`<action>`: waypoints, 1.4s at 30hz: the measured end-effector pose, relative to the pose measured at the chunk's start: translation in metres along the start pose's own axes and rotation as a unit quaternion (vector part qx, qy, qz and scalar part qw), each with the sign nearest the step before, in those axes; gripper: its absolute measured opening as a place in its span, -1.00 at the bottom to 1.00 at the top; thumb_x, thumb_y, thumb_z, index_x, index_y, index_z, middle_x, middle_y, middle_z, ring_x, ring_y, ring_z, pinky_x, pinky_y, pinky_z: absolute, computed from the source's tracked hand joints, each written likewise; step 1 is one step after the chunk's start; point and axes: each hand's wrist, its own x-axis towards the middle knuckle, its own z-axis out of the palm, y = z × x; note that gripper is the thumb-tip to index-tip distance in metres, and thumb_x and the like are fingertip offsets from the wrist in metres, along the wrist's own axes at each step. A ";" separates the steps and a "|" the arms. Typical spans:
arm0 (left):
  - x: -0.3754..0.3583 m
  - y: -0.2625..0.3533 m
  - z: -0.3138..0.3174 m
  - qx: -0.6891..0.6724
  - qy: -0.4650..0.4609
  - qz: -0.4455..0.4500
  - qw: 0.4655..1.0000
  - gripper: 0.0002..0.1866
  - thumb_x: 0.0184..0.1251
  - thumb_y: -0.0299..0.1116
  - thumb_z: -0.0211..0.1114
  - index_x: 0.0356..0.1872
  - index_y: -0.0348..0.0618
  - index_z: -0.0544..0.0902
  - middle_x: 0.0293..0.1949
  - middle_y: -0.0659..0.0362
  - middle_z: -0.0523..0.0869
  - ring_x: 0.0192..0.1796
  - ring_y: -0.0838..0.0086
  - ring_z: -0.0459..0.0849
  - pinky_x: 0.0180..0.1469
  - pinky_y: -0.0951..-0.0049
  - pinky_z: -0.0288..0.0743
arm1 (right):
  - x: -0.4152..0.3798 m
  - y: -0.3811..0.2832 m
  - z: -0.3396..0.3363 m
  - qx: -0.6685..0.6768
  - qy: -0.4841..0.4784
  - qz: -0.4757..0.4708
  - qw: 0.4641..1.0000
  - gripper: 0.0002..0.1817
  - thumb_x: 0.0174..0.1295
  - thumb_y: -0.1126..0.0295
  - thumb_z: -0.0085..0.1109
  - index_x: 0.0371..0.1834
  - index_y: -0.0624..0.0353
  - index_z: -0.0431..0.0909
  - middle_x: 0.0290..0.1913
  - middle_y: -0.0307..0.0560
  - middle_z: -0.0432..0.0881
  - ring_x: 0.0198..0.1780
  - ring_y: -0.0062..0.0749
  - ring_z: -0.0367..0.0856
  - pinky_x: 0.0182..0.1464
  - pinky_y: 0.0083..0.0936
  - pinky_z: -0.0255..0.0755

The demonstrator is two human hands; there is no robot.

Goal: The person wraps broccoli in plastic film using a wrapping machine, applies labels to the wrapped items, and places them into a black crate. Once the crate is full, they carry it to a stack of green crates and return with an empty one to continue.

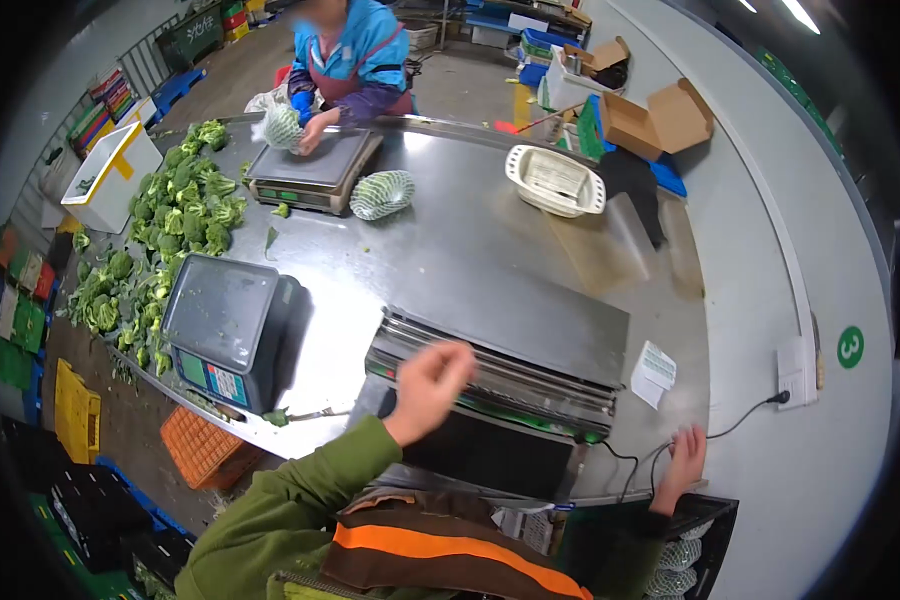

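Observation:
My left hand [430,390] hovers over the near side of a film wrapping machine [500,365], its fingers curled in and nothing showing between them. My right hand [683,460] is off to the right, fingers stretched out, by the table's right edge and above a black crate [725,530]. In that crate lie several net-sleeved bundles [673,580], partly hidden by my arm. A black power cable [740,427] runs close to my right hand toward a wall socket.
A weighing scale [225,315] and heaped broccoli [175,215] are on the left. Across the table a co-worker [355,60] holds a net-sleeved bundle [282,128] over another scale [310,165]. Another bundle [382,195], a cream basket [555,182] and a paper label sheet [654,374] lie on the table.

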 end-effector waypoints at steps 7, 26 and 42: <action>0.219 -0.092 -0.193 -0.126 0.296 -0.184 0.929 -0.58 0.41 -0.18 0.29 0.14 -0.19 0.49 0.04 0.11 0.57 0.02 0.41 0.56 0.01 0.31 0.54 | 0.028 -0.136 0.371 0.062 -0.383 0.083 0.918 -0.54 0.35 0.36 0.25 0.27 0.25 0.42 0.02 -0.06 0.63 -0.06 -0.44 0.66 -0.03 -0.55 0.55; 0.333 -0.074 -0.205 -0.074 0.155 -0.113 0.979 -0.35 0.15 -0.17 0.57 0.14 -0.25 0.42 -0.05 0.13 0.55 -0.13 0.49 0.61 -0.17 0.50 0.54 | 0.029 -0.124 0.701 0.182 -0.577 0.048 0.795 -0.16 0.13 0.44 0.42 0.49 0.22 0.18 0.32 -0.04 0.45 0.31 -0.33 0.45 0.31 -0.43 0.39; 0.086 -0.042 0.027 0.240 -0.168 -0.148 0.944 -0.30 0.05 0.04 0.55 -0.14 -0.48 0.51 -0.37 -0.03 0.69 -0.34 0.32 0.67 -0.25 0.33 0.54 | 0.065 -0.101 0.346 0.148 -0.656 0.128 0.729 -0.14 0.12 0.61 0.31 0.55 0.16 0.18 0.41 -0.05 0.40 0.36 -0.37 0.42 0.40 -0.48 0.33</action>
